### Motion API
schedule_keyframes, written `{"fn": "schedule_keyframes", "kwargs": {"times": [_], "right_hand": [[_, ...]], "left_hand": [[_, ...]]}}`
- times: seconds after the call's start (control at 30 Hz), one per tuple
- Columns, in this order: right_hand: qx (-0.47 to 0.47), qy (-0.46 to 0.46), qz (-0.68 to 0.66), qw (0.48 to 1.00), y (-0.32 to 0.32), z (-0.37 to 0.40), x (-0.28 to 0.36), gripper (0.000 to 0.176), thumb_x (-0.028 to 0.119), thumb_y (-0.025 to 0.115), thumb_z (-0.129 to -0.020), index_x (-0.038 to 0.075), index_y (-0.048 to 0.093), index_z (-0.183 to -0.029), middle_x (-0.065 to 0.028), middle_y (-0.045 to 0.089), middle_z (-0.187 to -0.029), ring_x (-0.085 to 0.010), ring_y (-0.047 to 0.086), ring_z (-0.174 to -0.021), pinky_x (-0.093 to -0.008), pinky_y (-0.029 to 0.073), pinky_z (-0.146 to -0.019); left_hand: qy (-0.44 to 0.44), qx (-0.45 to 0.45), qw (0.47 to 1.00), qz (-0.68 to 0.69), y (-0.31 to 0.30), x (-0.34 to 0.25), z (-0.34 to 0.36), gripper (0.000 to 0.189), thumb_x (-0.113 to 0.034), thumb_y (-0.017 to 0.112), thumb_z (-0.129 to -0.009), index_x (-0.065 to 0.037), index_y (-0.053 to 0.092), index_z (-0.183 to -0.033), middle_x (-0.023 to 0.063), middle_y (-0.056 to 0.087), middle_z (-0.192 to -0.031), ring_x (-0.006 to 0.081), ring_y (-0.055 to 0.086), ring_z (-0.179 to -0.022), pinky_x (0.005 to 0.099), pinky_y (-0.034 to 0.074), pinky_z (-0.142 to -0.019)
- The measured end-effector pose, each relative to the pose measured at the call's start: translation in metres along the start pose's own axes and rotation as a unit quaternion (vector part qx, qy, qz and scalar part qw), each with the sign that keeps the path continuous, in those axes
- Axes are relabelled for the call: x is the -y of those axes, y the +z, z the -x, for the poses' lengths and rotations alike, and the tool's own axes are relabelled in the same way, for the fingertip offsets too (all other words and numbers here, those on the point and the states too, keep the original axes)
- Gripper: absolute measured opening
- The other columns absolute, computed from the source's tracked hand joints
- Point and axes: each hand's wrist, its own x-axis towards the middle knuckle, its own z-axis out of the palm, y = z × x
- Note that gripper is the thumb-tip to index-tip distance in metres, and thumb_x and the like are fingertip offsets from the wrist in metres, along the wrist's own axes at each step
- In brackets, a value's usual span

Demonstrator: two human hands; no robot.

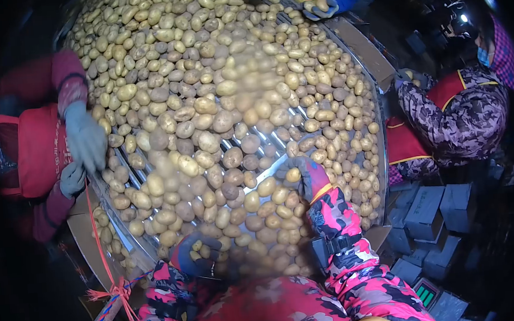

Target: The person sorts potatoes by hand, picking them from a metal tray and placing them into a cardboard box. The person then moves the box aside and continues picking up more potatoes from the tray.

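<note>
Potatoes cover the broad sorting table before me, pale yellow and brownish. My right hand, in a dark glove, reaches over the pile with its fingers curled round a potato. Closer to my body, my left hand is gloved too and cupped around small potatoes; its fingers are partly in shadow. Bare metal slats show between the potatoes just left of my right hand.
A person in a red apron works at the left rim, gloves close together. Another person stands at the right, and gloved hands reach in at the top. Grey boxes are stacked lower right. A pole with red string stands lower left.
</note>
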Motion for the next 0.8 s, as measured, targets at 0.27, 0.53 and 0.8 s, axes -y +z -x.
{"fn": "schedule_keyframes", "kwargs": {"times": [0.27, 0.53, 0.8], "right_hand": [[-0.020, -0.257, 0.284, 0.924, 0.023, 0.020, 0.000, 0.036, 0.017, 0.054, -0.101, 0.001, 0.057, -0.133, -0.0114, 0.064, -0.123, -0.0211, 0.062, -0.110, -0.0337, 0.051, -0.094], [-0.135, -0.301, 0.315, 0.890, 0.002, 0.021, -0.039, 0.038, 0.016, 0.061, -0.099, -0.001, 0.058, -0.133, -0.0117, 0.064, -0.127, -0.0185, 0.061, -0.117, -0.0322, 0.049, -0.101], [-0.031, -0.344, 0.429, 0.834, -0.042, 0.149, -0.037, 0.020, 0.016, 0.066, -0.093, 0.006, 0.074, -0.109, -0.0121, 0.070, -0.110, -0.0283, 0.066, -0.102, -0.0382, 0.053, -0.090]], "left_hand": [[-0.017, -0.018, 0.998, 0.065, 0.006, 0.019, 0.007, 0.021, -0.017, 0.054, -0.099, 0.001, 0.064, -0.104, 0.0098, 0.071, -0.092, 0.0170, 0.070, -0.079, 0.0297, 0.055, -0.066], [-0.187, 0.012, 0.924, 0.334, 0.008, 0.028, 0.011, 0.024, -0.017, 0.060, -0.096, 0.001, 0.061, -0.112, 0.0126, 0.071, -0.107, 0.0209, 0.071, -0.097, 0.0318, 0.058, -0.077], [-0.370, 0.188, 0.801, 0.432, 0.019, 0.031, 0.016, 0.030, -0.018, 0.060, -0.098, 0.001, 0.062, -0.122, 0.0070, 0.068, -0.102, 0.0131, 0.064, -0.085, 0.0253, 0.051, -0.067]]}}
